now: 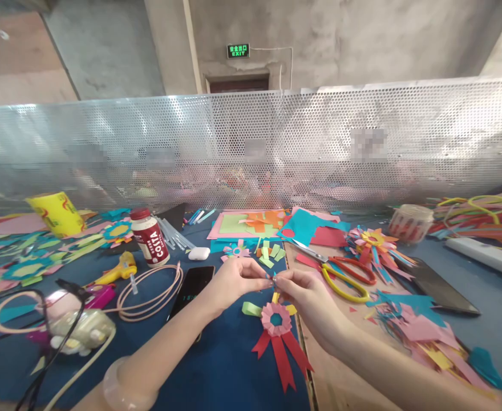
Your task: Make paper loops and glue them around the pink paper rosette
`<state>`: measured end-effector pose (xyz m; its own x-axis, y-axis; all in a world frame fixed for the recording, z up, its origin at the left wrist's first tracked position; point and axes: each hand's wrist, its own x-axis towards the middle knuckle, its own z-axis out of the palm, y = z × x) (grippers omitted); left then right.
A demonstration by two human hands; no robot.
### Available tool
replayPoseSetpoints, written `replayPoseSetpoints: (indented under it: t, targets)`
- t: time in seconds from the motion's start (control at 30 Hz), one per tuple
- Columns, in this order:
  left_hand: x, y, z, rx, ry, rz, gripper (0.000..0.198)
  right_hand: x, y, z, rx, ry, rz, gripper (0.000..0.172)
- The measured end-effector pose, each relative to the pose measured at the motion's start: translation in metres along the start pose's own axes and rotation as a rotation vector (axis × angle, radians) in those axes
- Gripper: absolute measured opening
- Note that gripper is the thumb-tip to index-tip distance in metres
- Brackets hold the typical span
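My left hand and my right hand meet over the middle of the table, thumbs and forefingers pinched together. Between the fingertips is a small blue piece that looks like paper, mostly hidden by the fingers. Just below them lies a paper rosette with a pink pleated ring, a blue centre and red ribbon tails. Green and yellow paper loops stick out from its upper side. Scissors with red and yellow handles rest right of my right hand. Green paper strips lie beyond my fingers.
A phone, coiled cable, red-labelled bottle and yellow glue gun are on the left. Coloured paper sheets lie at the back, before a perforated metal screen. Paper scraps and a dark tablet-like slab are right.
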<state>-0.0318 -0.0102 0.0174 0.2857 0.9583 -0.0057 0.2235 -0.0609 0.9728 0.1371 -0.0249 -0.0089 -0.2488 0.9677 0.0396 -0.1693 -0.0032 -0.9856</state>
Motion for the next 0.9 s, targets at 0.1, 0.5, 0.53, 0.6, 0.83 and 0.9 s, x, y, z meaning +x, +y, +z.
replayPoseSetpoints:
  t: [0.1,0.5,0.53,0.6,0.83,0.9]
  targets:
    - [-0.001,0.0,0.001,-0.005,-0.014,0.007,0.019,0.001,0.002,0.0,-0.001,-0.004,-0.013,0.021]
    - [-0.002,-0.001,0.0,-0.004,0.04,0.052,0.024,0.001,-0.005,0.003,-0.14,0.019,0.003,0.029]
    - [-0.002,-0.001,0.0,-0.009,0.051,0.046,0.024,0.001,-0.005,0.003,-0.173,0.014,0.005,0.03]
    - [-0.001,-0.001,-0.001,-0.015,0.069,0.039,0.026,-0.001,-0.004,0.004,-0.249,-0.009,0.012,0.03]
    - [0.002,-0.003,-0.008,-0.083,0.155,0.079,0.031,0.001,-0.018,0.009,-0.512,0.044,-0.239,0.021]
    - [0.006,-0.004,-0.012,-0.146,0.242,0.084,0.032,0.008,-0.033,0.02,-0.594,0.068,-0.41,0.019]
